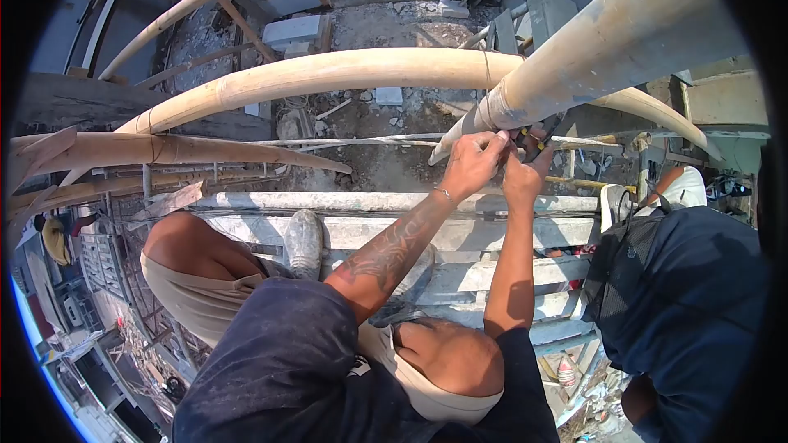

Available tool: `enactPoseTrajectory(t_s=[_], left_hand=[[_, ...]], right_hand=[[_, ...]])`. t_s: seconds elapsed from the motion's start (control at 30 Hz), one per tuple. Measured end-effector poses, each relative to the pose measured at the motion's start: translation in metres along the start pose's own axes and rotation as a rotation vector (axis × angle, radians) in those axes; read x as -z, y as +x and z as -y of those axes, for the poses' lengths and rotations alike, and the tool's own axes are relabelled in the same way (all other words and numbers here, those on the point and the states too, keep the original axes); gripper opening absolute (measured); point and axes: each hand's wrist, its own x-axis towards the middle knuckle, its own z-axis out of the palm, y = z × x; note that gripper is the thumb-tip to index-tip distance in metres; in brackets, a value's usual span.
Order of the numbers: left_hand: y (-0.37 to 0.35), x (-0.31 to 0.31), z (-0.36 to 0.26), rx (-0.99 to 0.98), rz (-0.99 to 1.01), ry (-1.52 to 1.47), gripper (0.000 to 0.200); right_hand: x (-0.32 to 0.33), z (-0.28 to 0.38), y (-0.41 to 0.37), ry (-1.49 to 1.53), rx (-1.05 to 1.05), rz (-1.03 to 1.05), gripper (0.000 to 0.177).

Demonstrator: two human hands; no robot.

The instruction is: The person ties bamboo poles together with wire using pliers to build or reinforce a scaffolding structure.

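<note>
Up on the scaffold planks (460,234), the left hand (474,166) has its fingers pinched tight on the binding wire (491,119) at the end of the thick bamboo pole (607,41), the right hand (524,179) gripping pliers (535,141) just beside it, so I'd reckon keep it taut and twist slowly.

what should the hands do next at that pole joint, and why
Probably a short twist of the pliers in the right hand. Their nose sits right at the joint where the thick pole meets the curved bamboo pole. The left hand is pressed against that spot, seemingly steadying it. Any tie there is too small to make out.
</note>
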Motion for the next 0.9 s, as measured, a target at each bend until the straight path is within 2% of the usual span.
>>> enactPoseTrajectory(t_s=[0.03,0.1,0.13,0.17,0.23,0.27,0.3,0.37,0.57,0.63,0.7,0.77,0.83,0.9], left_hand=[[-0.001,-0.001,-0.003,-0.004,-0.024,-0.025,0.033],[-0.004,-0.004,-0.010,-0.066,-0.388,-0.005,0.030],[0.000,-0.005,-0.012,0.062,-0.363,-0.120,0.026],[0.002,-0.006,-0.012,0.070,-0.375,-0.139,0.026],[0.004,-0.012,-0.018,0.167,-0.477,-0.434,0.025],[0.007,-0.004,-0.022,0.225,-0.358,-0.571,0.026],[0.007,0.001,-0.024,0.233,-0.358,-0.583,0.026],[0.014,0.012,-0.026,0.262,-0.294,-0.456,0.026],[0.020,0.014,-0.020,0.124,-0.286,-0.475,0.027],[0.023,0.014,-0.018,0.063,-0.273,-0.411,0.025],[0.023,0.018,-0.021,0.091,-0.220,-0.373,0.026],[0.021,0.038,-0.041,0.117,-0.162,-0.324,0.028],[0.025,0.063,-0.082,-0.191,-0.140,0.555,0.031],[0.062,0.073,-0.132,-0.477,-0.268,0.577,0.043]], right_hand=[[-0.001,0.001,0.001,-0.034,0.015,-0.010,0.042],[0.000,-0.004,0.001,-0.007,0.041,0.007,0.042],[-0.001,-0.005,0.001,0.035,0.062,-0.008,0.043],[-0.002,-0.005,0.002,0.019,0.059,0.010,0.043],[0.002,-0.004,0.003,-0.025,0.023,0.005,0.044],[0.003,-0.007,0.005,-0.026,0.059,0.015,0.044],[0.007,-0.009,0.004,-0.039,0.057,0.020,0.044],[0.007,-0.011,0.008,0.008,0.028,0.035,0.045],[0.011,-0.015,0.009,-0.007,-0.021,0.014,0.047],[0.013,-0.014,0.009,-0.021,-0.006,0.037,0.047],[0.011,-0.014,0.010,-0.021,0.016,0.062,0.048],[0.007,-0.014,0.008,0.038,-0.047,-0.027,0.047],[0.002,-0.008,0.013,0.091,-0.061,-0.045,0.045],[0.008,-0.013,0.007,-0.006,-0.013,-0.005,0.043]])
